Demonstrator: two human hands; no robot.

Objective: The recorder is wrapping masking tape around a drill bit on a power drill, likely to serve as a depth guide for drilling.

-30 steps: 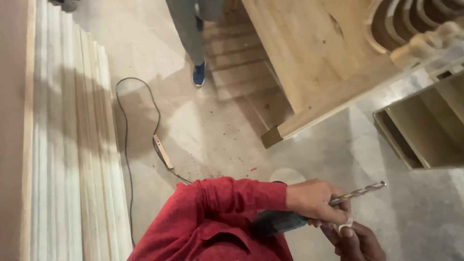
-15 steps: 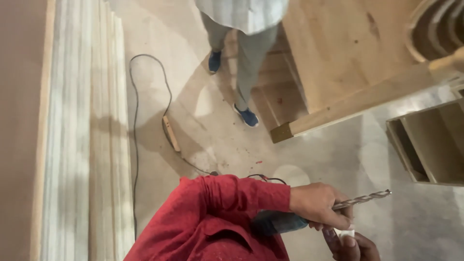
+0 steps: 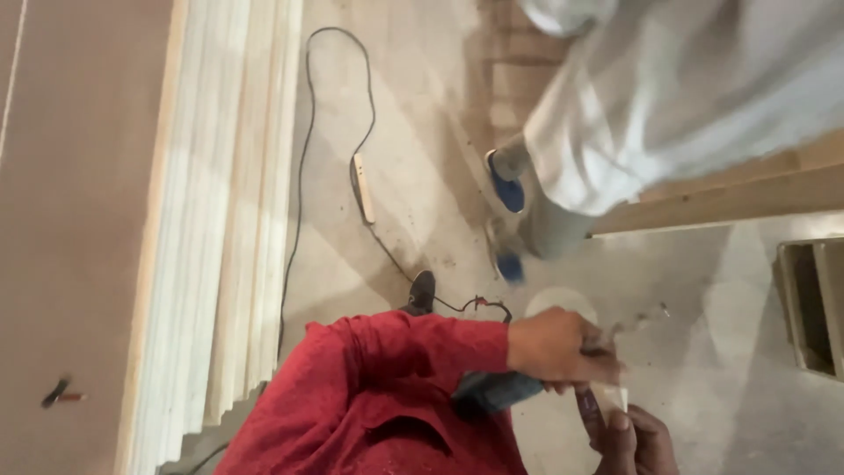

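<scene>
Fingers of the left hand [image 3: 556, 348] curl around a blue power drill [image 3: 497, 392], held low against a red sleeve [image 3: 387, 378].

Its body runs left to right across the view, nose pointing right; the bit is blurred and hidden behind the hands. The right hand [image 3: 635, 437] sits just below the nose, fingertips pinching a small pale object [image 3: 613, 396]; whether it touches the drill cannot be told. Bare concrete floor [image 3: 703, 352] lies open to the right, up to a wooden box frame [image 3: 813, 303]. A stack of pale boards [image 3: 220, 220] edges the left, with a black cable [image 3: 303, 176] looping beside it. Another person's blue shoes [image 3: 507, 189] stand close above, beside a plank edge [image 3: 730, 207].
</scene>
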